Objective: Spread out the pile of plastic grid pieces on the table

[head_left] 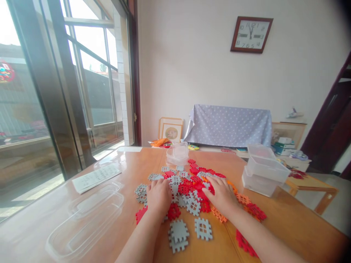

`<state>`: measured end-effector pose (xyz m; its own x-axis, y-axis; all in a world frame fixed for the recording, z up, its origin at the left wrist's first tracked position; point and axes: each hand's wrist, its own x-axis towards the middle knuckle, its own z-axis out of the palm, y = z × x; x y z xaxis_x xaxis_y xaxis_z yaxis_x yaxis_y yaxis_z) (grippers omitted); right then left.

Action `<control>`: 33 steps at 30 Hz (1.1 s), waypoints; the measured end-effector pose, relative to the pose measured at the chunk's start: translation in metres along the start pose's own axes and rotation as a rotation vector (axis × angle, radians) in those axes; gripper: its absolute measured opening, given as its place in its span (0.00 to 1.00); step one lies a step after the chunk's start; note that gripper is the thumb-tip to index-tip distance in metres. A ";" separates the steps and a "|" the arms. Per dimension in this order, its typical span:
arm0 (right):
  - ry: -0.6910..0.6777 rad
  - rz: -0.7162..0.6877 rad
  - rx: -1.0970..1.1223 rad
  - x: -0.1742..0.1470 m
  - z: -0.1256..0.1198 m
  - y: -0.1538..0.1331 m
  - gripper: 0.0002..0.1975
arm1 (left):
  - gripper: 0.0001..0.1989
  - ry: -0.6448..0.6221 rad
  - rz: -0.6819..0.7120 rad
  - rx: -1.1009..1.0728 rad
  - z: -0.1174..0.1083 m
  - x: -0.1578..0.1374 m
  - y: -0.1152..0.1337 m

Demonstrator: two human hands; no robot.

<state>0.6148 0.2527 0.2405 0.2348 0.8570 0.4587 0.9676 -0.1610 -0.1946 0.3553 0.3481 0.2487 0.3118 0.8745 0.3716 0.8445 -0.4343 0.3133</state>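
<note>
Both hands (189, 195) flat on tile pile (192, 182)

Clear lids (85, 219) near left, paper sheet (95, 178) beyond; stacked clear tubs (264, 170) right. Wall clock (251, 34) far; dotted cloth (229, 125) below it.

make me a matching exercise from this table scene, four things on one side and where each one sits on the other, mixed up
Things:
1. left hand
2. stacked clear tubs
3. clear lids
4. small clear container

Places:
A. right side of the table, beyond the tiles
B. far edge of the tile pile
C. resting on grey and red tiles
D. left of the tiles, near the window

Pairs: 1-C, 2-A, 3-D, 4-B
</note>
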 end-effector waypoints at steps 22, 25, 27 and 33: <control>-0.345 -0.139 -0.004 0.020 0.019 -0.074 0.32 | 0.21 -0.078 -0.148 -0.436 0.003 0.015 -0.022; -0.284 -0.073 0.015 0.018 0.012 -0.086 0.30 | 0.24 0.079 -0.217 -0.637 0.005 0.021 -0.029; -0.313 -0.165 0.122 0.007 0.001 -0.102 0.30 | 0.25 0.177 -0.289 -0.716 0.006 0.023 -0.034; -0.587 -0.541 0.316 -0.030 -0.017 -0.144 0.37 | 0.27 0.179 -0.382 -0.712 0.010 0.025 -0.040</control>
<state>0.4698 0.2425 0.2693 -0.4218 0.9052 0.0523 0.8407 0.4121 -0.3512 0.3341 0.3896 0.2365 -0.0651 0.9681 0.2420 0.3813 -0.2000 0.9026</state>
